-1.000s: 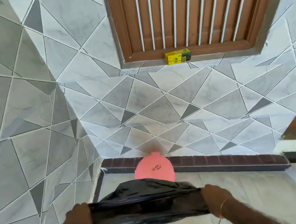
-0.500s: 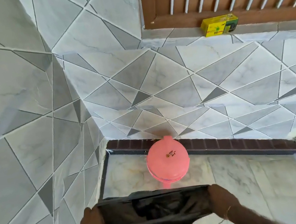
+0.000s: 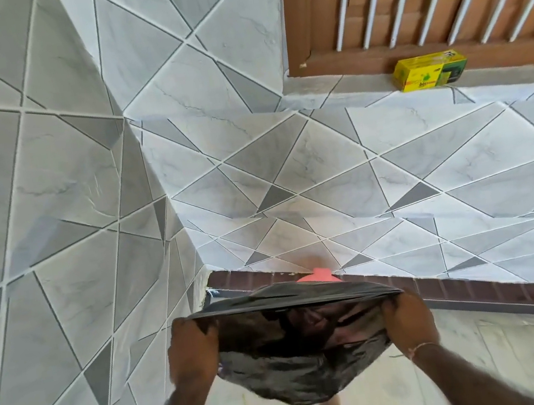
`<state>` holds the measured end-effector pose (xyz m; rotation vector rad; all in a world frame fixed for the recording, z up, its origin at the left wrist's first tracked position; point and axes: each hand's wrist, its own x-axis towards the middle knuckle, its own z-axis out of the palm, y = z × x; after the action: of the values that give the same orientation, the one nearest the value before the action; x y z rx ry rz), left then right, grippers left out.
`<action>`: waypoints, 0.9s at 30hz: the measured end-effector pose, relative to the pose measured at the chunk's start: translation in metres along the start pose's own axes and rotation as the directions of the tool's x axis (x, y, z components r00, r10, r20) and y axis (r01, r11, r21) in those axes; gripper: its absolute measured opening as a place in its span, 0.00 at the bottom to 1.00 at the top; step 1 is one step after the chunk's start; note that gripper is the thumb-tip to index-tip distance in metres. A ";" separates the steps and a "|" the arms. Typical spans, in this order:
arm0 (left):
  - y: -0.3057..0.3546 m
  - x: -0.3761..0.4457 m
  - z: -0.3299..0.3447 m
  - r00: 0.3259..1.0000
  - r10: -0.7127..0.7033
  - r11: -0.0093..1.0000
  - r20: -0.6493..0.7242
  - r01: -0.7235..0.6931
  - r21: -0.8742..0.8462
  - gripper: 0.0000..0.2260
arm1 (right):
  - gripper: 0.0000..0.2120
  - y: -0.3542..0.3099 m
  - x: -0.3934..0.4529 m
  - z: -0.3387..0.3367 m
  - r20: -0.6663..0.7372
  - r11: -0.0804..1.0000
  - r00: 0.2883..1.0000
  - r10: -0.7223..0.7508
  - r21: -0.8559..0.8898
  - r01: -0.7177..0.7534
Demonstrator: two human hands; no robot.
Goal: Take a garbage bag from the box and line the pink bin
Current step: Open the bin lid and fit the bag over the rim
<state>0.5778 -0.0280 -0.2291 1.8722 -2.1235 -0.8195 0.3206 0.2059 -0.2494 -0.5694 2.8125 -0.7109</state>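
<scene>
Raised since, black bag (image 3: pixel 301 346) gripped by both hands (image 3: pixel 194 352) (image 3: pixel 408 320) apparently hides pink bin (image 3: pixel 318 274).

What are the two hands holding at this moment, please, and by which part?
Both hold the black garbage bag by its open top edge: the left hand grips the left end, the right hand the right end, stretching the mouth open.
</scene>
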 end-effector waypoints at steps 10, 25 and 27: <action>0.005 0.025 0.007 0.980 0.132 0.978 0.149 -0.153 0.142 0.13 | 0.11 -0.005 0.020 0.005 0.057 0.990 0.995 0.081 0.115 -0.087; -0.010 0.067 0.027 0.850 0.194 0.787 0.490 -0.433 0.439 0.15 | 0.16 0.005 0.072 0.024 0.481 0.888 0.877 0.006 -0.406 0.216; -0.001 0.071 0.039 0.848 0.215 0.832 0.485 -0.419 0.364 0.14 | 0.15 -0.001 0.086 0.030 0.399 0.944 0.917 0.003 -0.305 0.130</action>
<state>0.5466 -0.0852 -0.2773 1.5165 -3.0394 -0.7410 0.2509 0.1574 -0.2818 -0.7652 2.5413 -0.1083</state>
